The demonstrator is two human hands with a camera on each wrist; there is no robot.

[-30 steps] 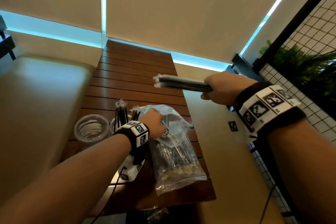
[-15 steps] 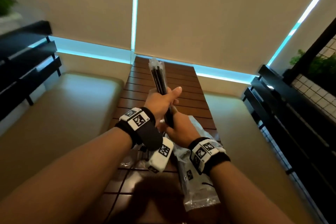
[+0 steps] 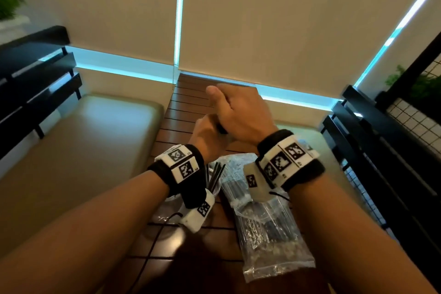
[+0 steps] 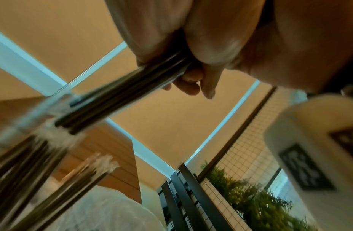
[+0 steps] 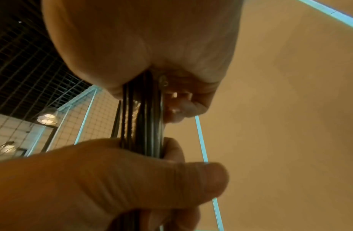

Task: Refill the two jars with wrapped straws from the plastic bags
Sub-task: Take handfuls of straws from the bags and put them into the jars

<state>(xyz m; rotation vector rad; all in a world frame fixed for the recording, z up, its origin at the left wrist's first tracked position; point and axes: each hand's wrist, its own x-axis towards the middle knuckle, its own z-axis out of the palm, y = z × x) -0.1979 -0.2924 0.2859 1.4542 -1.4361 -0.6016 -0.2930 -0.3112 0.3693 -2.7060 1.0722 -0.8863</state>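
Both hands meet above the slatted wooden table [image 3: 191,107] around one bundle of black wrapped straws [image 5: 144,118]. My left hand [image 3: 208,132] grips the bundle low down, and its straws [image 4: 120,93] jut out of the fist. My right hand [image 3: 238,112] grips it higher up, above the left hand [image 5: 116,176]. From the head view only a dark sliver of the bundle [image 3: 222,129] shows. Below my left wrist stands a glass jar [image 3: 216,190] with black straws [image 3: 216,174] in it. A clear plastic bag [image 3: 269,224] of straws lies on the table under my right wrist.
Beige padded benches [image 3: 83,145] flank the table on both sides. A black slatted rail [image 3: 35,83] stands to the left and a black frame with a wire grid [image 3: 405,141] to the right. Plants [image 3: 420,86] grow behind the grid. Blinds close off the far end.
A second ago my right hand held the bundle out to the right while my left held the bag. Both hands have since joined on the bundle, and my right hand now covers its top.
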